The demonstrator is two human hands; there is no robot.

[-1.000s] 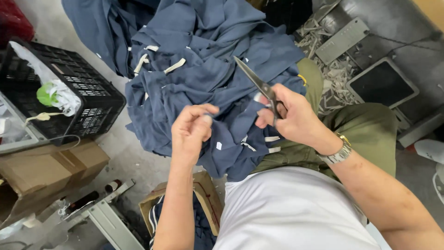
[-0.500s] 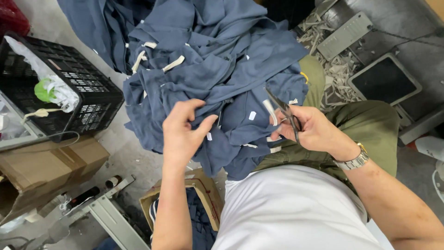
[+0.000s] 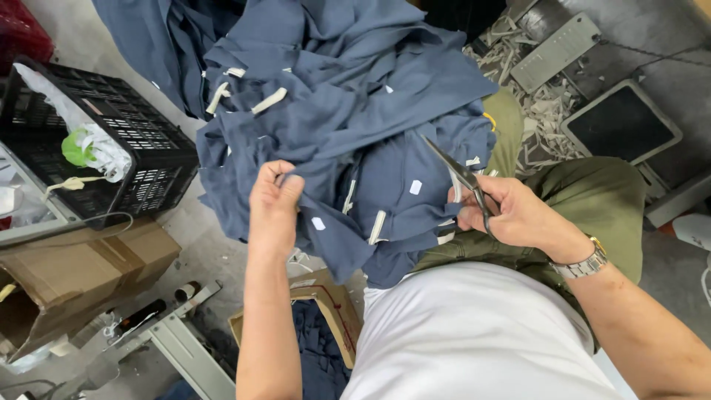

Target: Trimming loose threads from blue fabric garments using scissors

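Observation:
A heap of dark blue garments (image 3: 348, 96) with white labels and cream drawstrings lies over my lap and the floor. My left hand (image 3: 272, 201) pinches a fold of the blue cloth at its lower left edge. My right hand (image 3: 511, 211) holds a pair of metal scissors (image 3: 455, 172), blades pointing up and left over the cloth. A metal watch (image 3: 585, 263) sits on my right wrist.
A black plastic crate (image 3: 141, 159) with white and green items stands at left. Cardboard boxes (image 3: 74, 274) lie below it, and another box with blue cloth (image 3: 326, 326) sits by my knee. Cloth scraps (image 3: 541, 111) and a dark pedal (image 3: 622, 130) lie at upper right.
My left hand has closed on a fold of cloth and drawn it toward me. My right hand with the scissors has dropped lower and to the right.

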